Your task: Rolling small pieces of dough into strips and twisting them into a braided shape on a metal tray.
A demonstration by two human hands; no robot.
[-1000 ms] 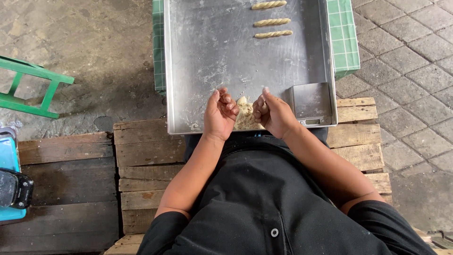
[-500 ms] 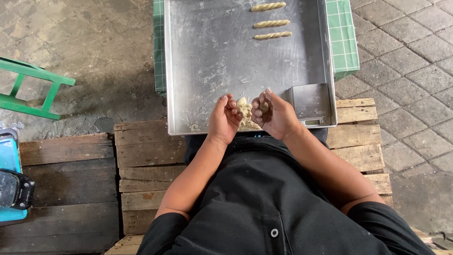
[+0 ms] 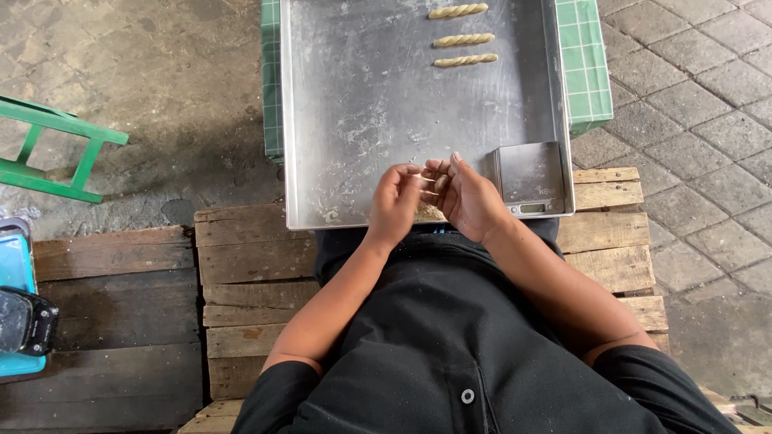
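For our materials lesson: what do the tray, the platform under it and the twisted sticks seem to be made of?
Tray: likely bare metal, a dull grey sheen with floury smears.
Platform: rough unpainted wood, showing plank gaps and grain.
Sticks: probably raw dough, pale, matte and rope-twisted.

Even, soft daylight, no hard sun patches. Metal tray [image 3: 362, 104] shows a dull, diffuse sheen, no blown-out glare; flour smears stay readable. Soft shadow on the concrete floor [image 3: 161, 80] left of the tray and under the green stool [image 3: 56, 157]. Black shirt [image 3: 450, 345] reads very dark, folds barely visible. Focus sharp across the frame; fingers [image 3: 438, 173] slightly soft. Mild wide-angle bend in the paving lines at the right edge.
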